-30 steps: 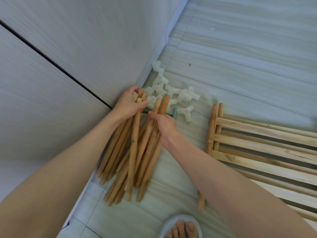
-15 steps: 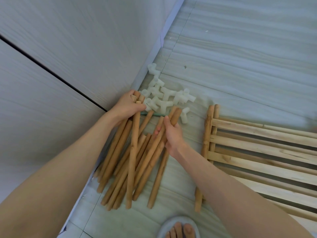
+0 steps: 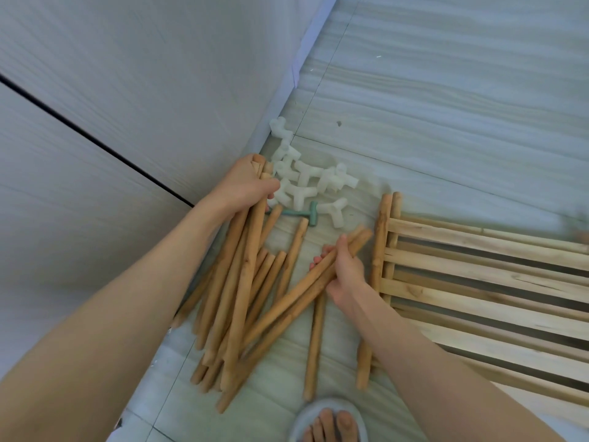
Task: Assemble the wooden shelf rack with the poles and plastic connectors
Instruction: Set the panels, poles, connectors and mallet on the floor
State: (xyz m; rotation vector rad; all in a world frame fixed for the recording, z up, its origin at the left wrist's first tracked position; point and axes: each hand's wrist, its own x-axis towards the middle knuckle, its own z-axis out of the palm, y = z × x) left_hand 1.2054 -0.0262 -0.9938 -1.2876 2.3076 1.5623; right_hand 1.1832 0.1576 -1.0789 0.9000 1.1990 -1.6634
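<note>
Gripping two stiff, light poles [image 3: 306,288] near their far ends, the right hand [image 3: 345,272] separates them. The left hand [image 3: 243,186] clasps the bundle's [image 3: 236,282] far ends.

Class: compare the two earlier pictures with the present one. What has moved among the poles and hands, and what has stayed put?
The right hand has pulled two poles out of the bundle, swinging them rightwards towards the slatted shelf; it grips them still. The left hand keeps holding the bundle's top ends. Connectors, shelf and green tool lie unchanged.

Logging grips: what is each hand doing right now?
Left hand: grips the top ends of the pole bundle.
Right hand: grips two poles.
</note>
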